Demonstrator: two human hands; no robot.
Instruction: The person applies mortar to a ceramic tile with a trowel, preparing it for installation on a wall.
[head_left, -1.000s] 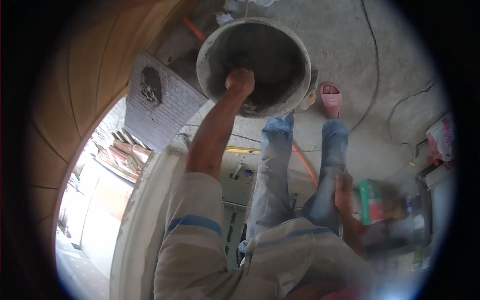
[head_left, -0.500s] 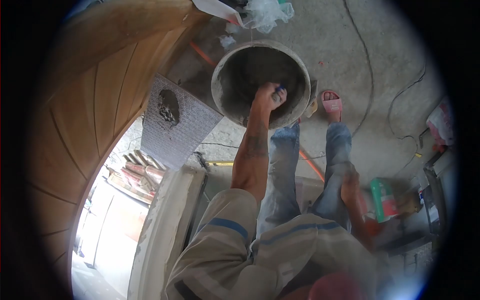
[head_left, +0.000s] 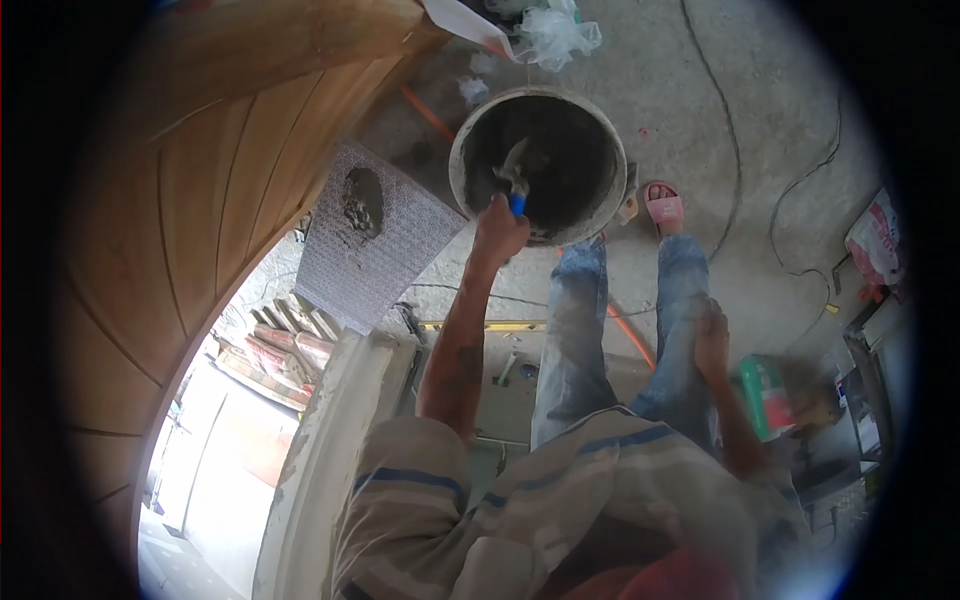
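Left hand (head_left: pixel 502 232) has been drawn back to near rim of bucket (head_left: pixel 457 165), fingers wrapped round blue-handled trowel (head_left: pixel 517 204); blade now exposed just beyond fingertips, over grey mortar (head_left: pixel 565 185). Mix presumably being worked. Right hand (head_left: pixel 712 342) rested on jeans (head_left: pixel 676 325), fingers loosely extended, nothing visibly held.

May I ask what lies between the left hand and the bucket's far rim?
The head view shows a trowel, gripped by the left hand, then the bucket interior.

The handle (head_left: pixel 517 205) I gripped looked like smooth plastic; the bucket (head_left: pixel 456 168) was rough, matt; the tile (head_left: pixel 405 240), textured; my jeans (head_left: pixel 578 320), denim.
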